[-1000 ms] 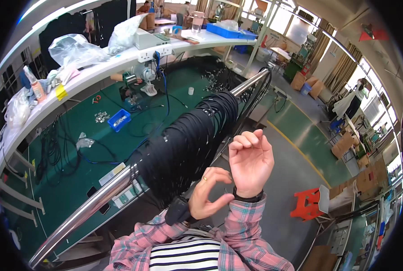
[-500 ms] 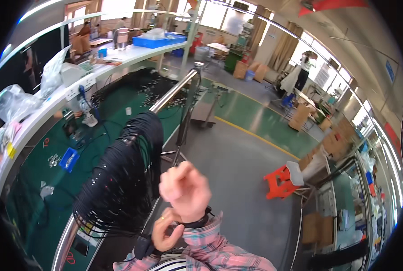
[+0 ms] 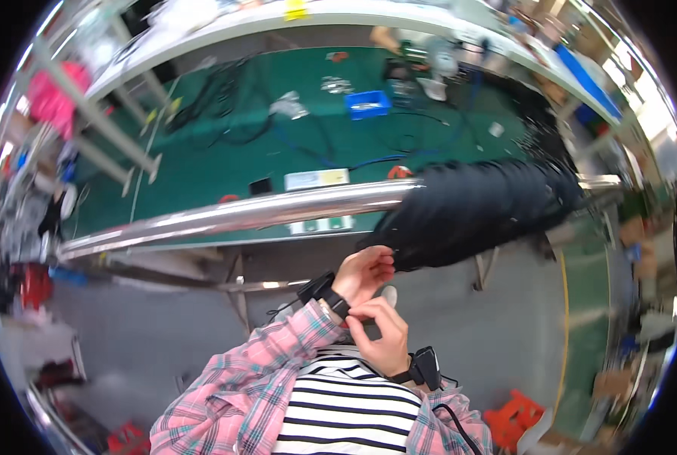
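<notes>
My left hand (image 3: 363,273) is raised in front of me, palm toward me, with its fingers loosely bent and nothing visible in them. A black wrist strap (image 3: 338,305) with a small dark box circles that wrist. My right hand (image 3: 384,335) has its thumb and fingertips closed at this strap. Another black strap with a box (image 3: 427,367) is on my right wrist. Just beyond my left fingers hangs a thick bundle of black cords (image 3: 482,216), draped over a shiny metal rail (image 3: 278,212).
Behind the rail is a green worktop (image 3: 225,163) with a blue tray (image 3: 367,105), small metal parts (image 3: 336,85) and cables. A white shelf (image 3: 338,14) runs above it. Red stools (image 3: 513,419) stand on the grey floor to either side.
My view has swung left toward the green worktop. Earlier my left hand was at my right wrist, with the right hand curled up; now my right hand grips the strap on my left wrist.
</notes>
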### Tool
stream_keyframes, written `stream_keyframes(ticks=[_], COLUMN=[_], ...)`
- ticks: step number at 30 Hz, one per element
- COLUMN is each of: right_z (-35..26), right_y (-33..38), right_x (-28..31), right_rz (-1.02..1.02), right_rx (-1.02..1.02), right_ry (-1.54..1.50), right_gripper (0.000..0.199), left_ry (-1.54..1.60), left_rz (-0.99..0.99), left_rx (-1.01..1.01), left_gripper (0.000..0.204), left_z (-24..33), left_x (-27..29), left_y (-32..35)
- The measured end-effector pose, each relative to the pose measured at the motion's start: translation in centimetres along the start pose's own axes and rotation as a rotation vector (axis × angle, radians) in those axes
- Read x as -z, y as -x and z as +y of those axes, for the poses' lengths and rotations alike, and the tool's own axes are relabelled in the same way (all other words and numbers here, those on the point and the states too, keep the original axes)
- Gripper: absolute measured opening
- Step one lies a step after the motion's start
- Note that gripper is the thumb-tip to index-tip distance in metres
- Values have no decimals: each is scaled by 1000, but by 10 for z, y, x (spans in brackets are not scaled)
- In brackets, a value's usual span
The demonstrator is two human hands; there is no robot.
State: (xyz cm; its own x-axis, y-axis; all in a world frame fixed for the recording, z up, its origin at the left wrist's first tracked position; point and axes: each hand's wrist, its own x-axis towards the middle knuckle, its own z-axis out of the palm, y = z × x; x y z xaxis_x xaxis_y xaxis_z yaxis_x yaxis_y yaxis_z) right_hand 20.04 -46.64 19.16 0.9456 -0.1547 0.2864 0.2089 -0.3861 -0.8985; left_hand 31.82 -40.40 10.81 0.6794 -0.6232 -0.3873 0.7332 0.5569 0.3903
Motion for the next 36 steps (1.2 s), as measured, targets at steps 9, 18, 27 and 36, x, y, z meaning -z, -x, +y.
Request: stream_keyframes(ticks=[9,18,27,36], right_z=[24,64,39,58], right_y=[-8,-13,-65,-50], right_x=[-49,-54,-46,-69], right_rz=[-319,-516,-489,-811], right_rx=[-316,-270,365,236], right_ry=[-161,61,239,99], right_gripper=[12,10,57,68], left_ry=[-286,-1885,-2323,-3315], left_rz=[300,391,176,744], left_rx=[-609,-1112,-823,-244], left_gripper=[17,14,17,16], left_z=[18,42,16,-64], left_x=[54,73,105,136], left_y=[-1,11,-9,-28])
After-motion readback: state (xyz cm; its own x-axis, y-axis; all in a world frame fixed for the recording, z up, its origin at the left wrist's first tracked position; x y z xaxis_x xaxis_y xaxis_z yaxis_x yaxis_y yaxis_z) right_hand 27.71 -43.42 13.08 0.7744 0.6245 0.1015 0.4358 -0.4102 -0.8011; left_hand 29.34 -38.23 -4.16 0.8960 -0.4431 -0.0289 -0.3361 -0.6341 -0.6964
